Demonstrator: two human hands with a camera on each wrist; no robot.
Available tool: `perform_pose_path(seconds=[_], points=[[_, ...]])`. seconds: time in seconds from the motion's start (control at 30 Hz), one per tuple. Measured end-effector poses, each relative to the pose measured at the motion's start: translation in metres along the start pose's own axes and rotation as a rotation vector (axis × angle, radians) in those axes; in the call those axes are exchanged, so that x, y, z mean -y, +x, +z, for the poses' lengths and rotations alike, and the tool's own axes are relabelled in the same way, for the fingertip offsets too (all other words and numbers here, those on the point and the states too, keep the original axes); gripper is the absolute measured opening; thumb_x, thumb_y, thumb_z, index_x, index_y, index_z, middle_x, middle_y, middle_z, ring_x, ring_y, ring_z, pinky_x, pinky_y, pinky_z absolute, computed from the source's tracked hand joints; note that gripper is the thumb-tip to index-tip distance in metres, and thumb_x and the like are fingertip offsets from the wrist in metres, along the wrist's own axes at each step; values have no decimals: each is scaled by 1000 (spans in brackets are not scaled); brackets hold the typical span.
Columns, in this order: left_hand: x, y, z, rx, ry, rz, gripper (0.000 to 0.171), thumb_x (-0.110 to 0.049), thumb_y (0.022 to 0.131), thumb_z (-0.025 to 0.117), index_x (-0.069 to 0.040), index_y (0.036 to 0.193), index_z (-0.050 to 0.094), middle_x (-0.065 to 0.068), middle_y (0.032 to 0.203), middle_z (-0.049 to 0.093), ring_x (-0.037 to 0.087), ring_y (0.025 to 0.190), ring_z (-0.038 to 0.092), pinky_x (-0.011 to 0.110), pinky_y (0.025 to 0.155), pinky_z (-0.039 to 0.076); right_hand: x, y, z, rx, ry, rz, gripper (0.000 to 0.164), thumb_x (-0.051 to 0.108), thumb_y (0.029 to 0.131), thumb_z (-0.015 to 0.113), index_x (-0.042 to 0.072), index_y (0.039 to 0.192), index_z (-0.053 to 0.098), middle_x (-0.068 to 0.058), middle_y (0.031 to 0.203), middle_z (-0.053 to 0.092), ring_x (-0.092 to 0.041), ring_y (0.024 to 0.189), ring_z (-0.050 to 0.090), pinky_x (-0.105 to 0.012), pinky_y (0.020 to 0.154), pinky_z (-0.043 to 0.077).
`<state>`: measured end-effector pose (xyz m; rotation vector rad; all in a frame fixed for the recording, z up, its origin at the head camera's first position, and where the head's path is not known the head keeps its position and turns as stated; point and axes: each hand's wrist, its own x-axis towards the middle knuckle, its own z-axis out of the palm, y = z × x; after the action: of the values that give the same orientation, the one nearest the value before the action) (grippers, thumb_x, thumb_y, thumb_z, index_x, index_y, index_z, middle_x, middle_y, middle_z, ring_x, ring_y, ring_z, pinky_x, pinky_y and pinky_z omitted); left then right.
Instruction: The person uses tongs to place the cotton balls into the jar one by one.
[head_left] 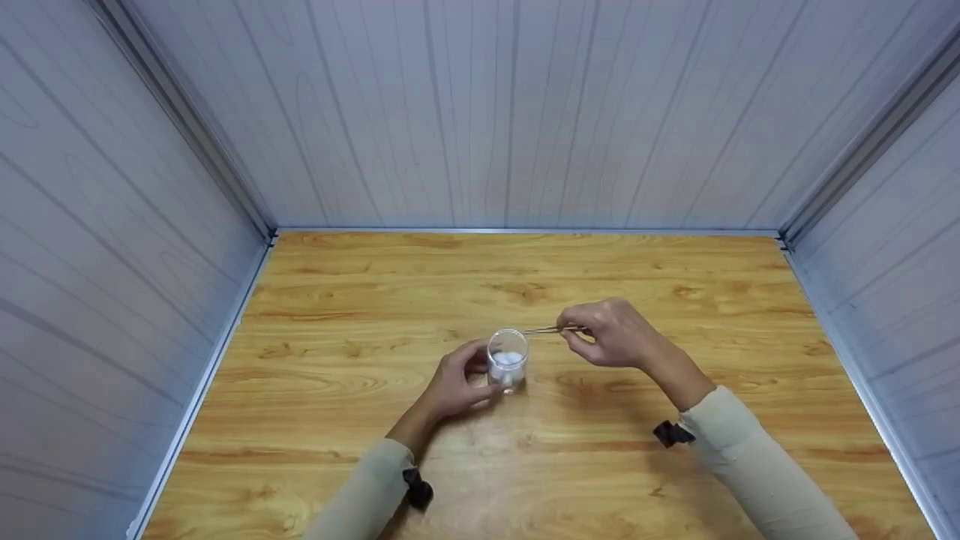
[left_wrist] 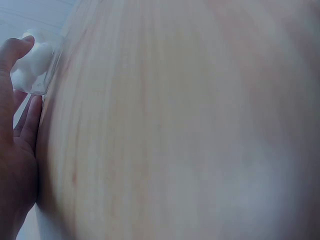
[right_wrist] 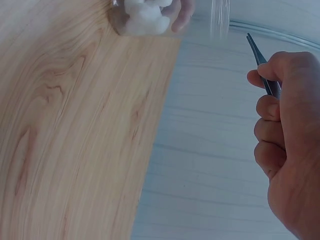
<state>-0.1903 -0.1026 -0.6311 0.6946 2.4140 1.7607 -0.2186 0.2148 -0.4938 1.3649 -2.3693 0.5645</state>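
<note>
A clear glass jar (head_left: 517,341) stands upright on the wooden table, with white cotton balls (head_left: 508,358) in its lower part. My left hand (head_left: 454,382) grips it from the left side, the thumb in front and the fingers behind. In the left wrist view the thumb lies across the jar, over the cotton balls (left_wrist: 40,57). To the right of the jar, my right hand (head_left: 611,334) pinches a pair of metal tweezers (head_left: 540,330) between thumb and forefinger. Their tips (right_wrist: 249,36) are near the jar's rim, with nothing seen between them.
The wood-grain tabletop (head_left: 360,300) reaches back to a pale panelled wall (head_left: 480,112). Similar side walls (head_left: 112,262) enclose it left and right. Each sleeve bears a small black object near the wrist (head_left: 673,433).
</note>
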Motion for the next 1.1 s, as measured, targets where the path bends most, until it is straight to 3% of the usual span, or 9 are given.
perform_pose_path(seconds=[0.4,0.77,1.1], points=[[0,-1,1,4,-11,3,65,-10,89,94,0,148,67,20,135,77,26,124,74,36,109,68,-4,-11,-7,-2,-33,39,7,4,96,79,11,96,78,-4,84,84,-15,62,75,-32,52,59],[1,-1,0,1,-2,-7,67,-12,88,95,1,148,67,20,133,77,27,123,75,33,108,68,-8,-17,-5,-12,-41,52,7,4,95,79,11,97,78,-4,82,84,-18,61,76,-32,50,58],[0,-1,0,6,-12,1,68,-8,88,94,2,149,66,22,135,76,33,124,75,35,108,68,-6,-21,-4,29,-79,217,4,9,100,77,12,102,79,-6,85,84,-21,67,78,-38,55,63]])
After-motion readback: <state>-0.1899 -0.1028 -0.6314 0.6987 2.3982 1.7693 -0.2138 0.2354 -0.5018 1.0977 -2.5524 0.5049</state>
